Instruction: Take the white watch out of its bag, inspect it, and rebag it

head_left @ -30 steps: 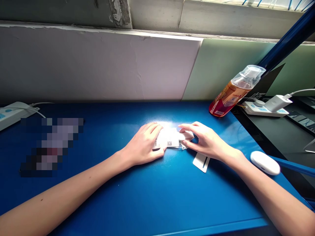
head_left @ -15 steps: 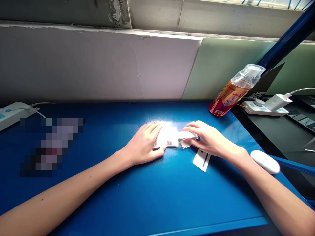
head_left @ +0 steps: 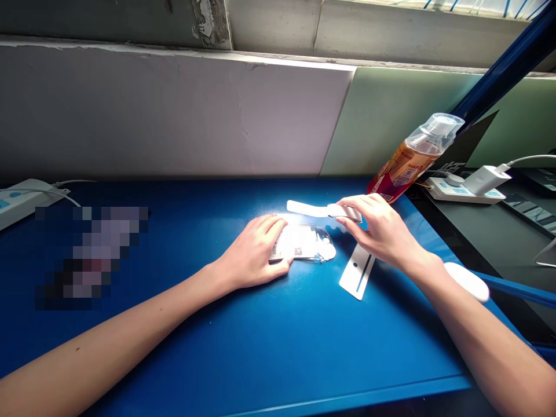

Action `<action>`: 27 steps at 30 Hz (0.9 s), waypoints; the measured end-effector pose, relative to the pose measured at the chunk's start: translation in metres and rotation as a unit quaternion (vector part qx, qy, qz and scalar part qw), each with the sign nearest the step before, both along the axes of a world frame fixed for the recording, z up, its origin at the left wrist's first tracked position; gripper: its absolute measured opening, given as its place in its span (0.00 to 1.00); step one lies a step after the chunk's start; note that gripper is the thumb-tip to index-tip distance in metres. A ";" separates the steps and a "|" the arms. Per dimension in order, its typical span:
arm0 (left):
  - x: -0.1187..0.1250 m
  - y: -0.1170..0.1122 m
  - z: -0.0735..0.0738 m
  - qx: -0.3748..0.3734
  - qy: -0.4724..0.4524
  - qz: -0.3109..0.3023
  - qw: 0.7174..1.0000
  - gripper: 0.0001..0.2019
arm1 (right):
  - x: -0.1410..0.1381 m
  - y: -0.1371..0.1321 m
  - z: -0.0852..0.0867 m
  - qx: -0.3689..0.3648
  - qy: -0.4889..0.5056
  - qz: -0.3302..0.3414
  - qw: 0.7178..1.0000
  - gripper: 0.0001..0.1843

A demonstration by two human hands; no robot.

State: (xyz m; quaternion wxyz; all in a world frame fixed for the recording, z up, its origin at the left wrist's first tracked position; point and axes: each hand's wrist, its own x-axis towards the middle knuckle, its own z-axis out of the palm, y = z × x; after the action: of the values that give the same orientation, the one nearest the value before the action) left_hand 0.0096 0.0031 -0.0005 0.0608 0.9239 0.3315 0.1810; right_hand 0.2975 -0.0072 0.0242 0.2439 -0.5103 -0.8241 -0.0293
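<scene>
My left hand is closed on the left end of a clear plastic pouch that lies on the blue tabletop. A white label with a small square code shows inside or on the pouch; glare washes out part of it. Between thumb and fingers, my right hand pinches a white strap-like strip by its thicker right end. The strip's thin end points left, above and beyond the pouch. Just below my right hand lies a flat white card with a dark slot and a small hole.
An orange-red bottle with a clear cap stands behind my right hand. A white rounded object sits beside my right forearm. Power strips lie at the left and right. A blurred item is at the left.
My right hand has pulled the white strip out of the pouch's right end and lifted it up and to the right. My left hand stays on the pouch.
</scene>
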 end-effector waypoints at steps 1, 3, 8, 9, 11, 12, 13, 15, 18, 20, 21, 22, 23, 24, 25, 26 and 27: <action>0.000 0.000 0.000 -0.003 -0.003 0.000 1.000 0.29 | -0.002 -0.001 0.000 -0.003 0.003 0.004 1.000 0.14; 0.000 0.000 0.000 -0.014 -0.008 0.002 1.000 0.32 | -0.005 -0.001 -0.001 -0.008 0.008 0.015 1.000 0.13; -0.002 0.001 -0.003 -0.053 -0.051 0.025 0.997 0.39 | -0.007 -0.002 -0.003 0.006 0.018 0.058 0.998 0.13; -0.003 0.002 -0.005 -0.052 -0.072 0.034 0.995 0.40 | -0.007 -0.002 -0.004 0.013 0.018 0.066 0.998 0.13; -0.004 0.003 -0.006 -0.035 -0.123 0.050 0.991 0.40 | -0.007 -0.003 -0.005 0.027 0.015 0.079 0.996 0.12; -0.004 0.003 -0.006 -0.016 -0.152 0.055 0.987 0.39 | -0.008 -0.003 -0.006 0.031 0.013 0.082 0.996 0.12; -0.005 0.004 -0.006 0.011 -0.182 0.057 0.981 0.38 | -0.009 -0.003 -0.007 0.034 0.009 0.085 0.996 0.12; -0.004 0.003 -0.002 0.085 -0.243 0.055 0.965 0.33 | -0.010 -0.004 -0.009 0.040 0.002 0.089 0.995 0.12; 0.000 -0.001 0.009 0.201 -0.288 0.018 0.936 0.28 | -0.015 -0.007 -0.009 0.056 -0.009 0.099 0.993 0.12; 0.005 -0.007 0.015 0.241 -0.265 -0.022 0.933 0.26 | -0.020 -0.011 -0.008 0.074 -0.015 0.115 0.991 0.12; 0.007 -0.010 0.016 0.255 -0.245 -0.027 0.935 0.25 | -0.024 -0.013 -0.007 0.084 -0.018 0.124 0.989 0.11; 0.010 -0.012 0.017 0.262 -0.213 -0.031 0.941 0.25 | -0.027 -0.016 -0.006 0.092 -0.019 0.131 0.987 0.12; 0.013 -0.015 0.017 0.261 -0.184 -0.031 0.947 0.25 | -0.031 -0.019 -0.005 0.102 -0.018 0.138 0.985 0.12; 0.015 -0.017 0.016 0.256 -0.160 -0.029 0.953 0.24 | -0.035 -0.021 -0.005 0.108 -0.017 0.147 0.983 0.12; 0.016 -0.018 0.015 0.250 -0.139 -0.027 0.958 0.23 | -0.038 -0.023 -0.004 0.117 -0.011 0.155 0.981 0.12; 0.017 -0.019 0.014 0.244 -0.122 -0.026 0.962 0.21 | -0.041 -0.025 -0.004 0.125 -0.008 0.162 0.979 0.12; 0.017 -0.019 0.013 0.237 -0.109 -0.028 0.965 0.19 | -0.043 -0.027 -0.004 0.130 -0.003 0.167 0.977 0.12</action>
State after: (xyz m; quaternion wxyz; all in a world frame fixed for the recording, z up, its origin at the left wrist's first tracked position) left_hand 0.0268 -0.0160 0.0128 -0.1193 0.8954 0.2446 0.3523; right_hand 0.2547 -0.0339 0.0202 0.3076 -0.3289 -0.8876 -0.0963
